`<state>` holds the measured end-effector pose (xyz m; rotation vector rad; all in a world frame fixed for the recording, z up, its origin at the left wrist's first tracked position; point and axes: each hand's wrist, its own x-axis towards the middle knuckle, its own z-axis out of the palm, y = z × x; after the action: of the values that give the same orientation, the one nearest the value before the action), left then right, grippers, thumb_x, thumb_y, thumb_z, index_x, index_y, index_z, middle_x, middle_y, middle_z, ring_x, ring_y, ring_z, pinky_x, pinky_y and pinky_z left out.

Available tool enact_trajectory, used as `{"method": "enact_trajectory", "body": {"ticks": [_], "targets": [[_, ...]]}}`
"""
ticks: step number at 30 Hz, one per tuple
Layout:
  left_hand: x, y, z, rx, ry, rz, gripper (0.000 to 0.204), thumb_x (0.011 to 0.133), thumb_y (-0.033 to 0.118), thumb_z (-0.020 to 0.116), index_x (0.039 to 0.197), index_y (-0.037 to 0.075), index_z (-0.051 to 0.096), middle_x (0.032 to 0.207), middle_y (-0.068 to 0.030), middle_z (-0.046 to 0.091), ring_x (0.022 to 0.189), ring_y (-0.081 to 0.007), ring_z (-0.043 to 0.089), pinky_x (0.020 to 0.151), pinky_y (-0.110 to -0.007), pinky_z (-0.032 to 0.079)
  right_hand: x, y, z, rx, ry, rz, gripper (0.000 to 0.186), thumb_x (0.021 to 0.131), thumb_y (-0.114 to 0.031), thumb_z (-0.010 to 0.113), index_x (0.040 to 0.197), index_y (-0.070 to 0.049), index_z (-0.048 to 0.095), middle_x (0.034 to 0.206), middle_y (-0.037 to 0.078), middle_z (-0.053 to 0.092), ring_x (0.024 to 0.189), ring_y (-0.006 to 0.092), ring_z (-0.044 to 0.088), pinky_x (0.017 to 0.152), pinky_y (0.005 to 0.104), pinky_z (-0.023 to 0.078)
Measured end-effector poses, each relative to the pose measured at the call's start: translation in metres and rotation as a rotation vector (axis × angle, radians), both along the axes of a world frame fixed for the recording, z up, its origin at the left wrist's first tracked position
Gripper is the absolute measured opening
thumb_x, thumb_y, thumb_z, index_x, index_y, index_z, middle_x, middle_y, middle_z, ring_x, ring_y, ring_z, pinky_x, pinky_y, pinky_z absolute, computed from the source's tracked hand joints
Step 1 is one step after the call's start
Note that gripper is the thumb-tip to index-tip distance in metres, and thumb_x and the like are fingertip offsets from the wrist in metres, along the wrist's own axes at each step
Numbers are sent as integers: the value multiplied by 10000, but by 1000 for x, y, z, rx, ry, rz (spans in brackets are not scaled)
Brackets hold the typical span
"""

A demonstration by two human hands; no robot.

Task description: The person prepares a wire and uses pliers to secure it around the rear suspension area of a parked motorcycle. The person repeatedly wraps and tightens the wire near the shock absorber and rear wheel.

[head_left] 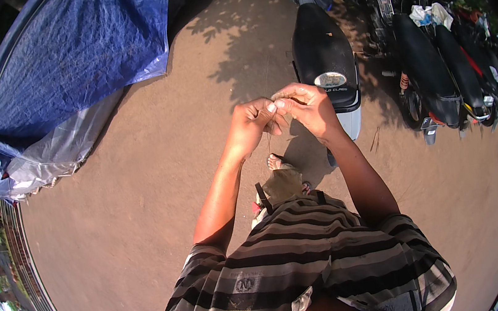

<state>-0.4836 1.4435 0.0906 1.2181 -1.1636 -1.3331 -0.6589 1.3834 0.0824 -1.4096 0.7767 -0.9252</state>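
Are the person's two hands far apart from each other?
No, the left hand and right hand meet at the fingertips, pinching a thin strand.

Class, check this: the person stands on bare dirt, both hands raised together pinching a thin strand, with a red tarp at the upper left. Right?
Not quite. The head view shows a blue tarp, not red. The rest holds: left hand and right hand pinch a thin strand over dirt ground.
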Motion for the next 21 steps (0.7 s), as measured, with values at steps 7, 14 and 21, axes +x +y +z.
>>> {"method": "enact_trajectory", "body": {"ticks": [7, 14, 21], "targets": [[3, 2, -9, 99, 33, -137, 325, 1065, 239, 567, 1120, -32, 739, 881, -149, 765, 733, -198, 720, 659, -292, 545, -6, -4, -4, 166, -135, 6, 124, 968, -135, 719, 1008, -19, 703, 824, -8, 649, 708, 41, 527, 604, 221, 417], [-5, 15, -15, 146, -27, -295, 354, 1102, 224, 490, 1133, -45, 716, 876, -123, 761, 771, -165, 716, 728, -296, 543, -17, -19, 12, 150, -108, -58, 137, 964, -157, 726, 1002, -31, 688, 796, -41, 603, 677, 47, 493, 595, 228, 399], [-13, -4, -27, -23, 359, 101, 370, 1108, 287, 481, 986, -2, 678, 708, -35, 637, 671, -132, 608, 653, -271, 504, -5, -7, 10, 187, -32, 14, 584, 1071, -505, 494, 1405, -30, 565, 1206, 116, 681, 1046, 190, 669, 893, 327, 538]]}}
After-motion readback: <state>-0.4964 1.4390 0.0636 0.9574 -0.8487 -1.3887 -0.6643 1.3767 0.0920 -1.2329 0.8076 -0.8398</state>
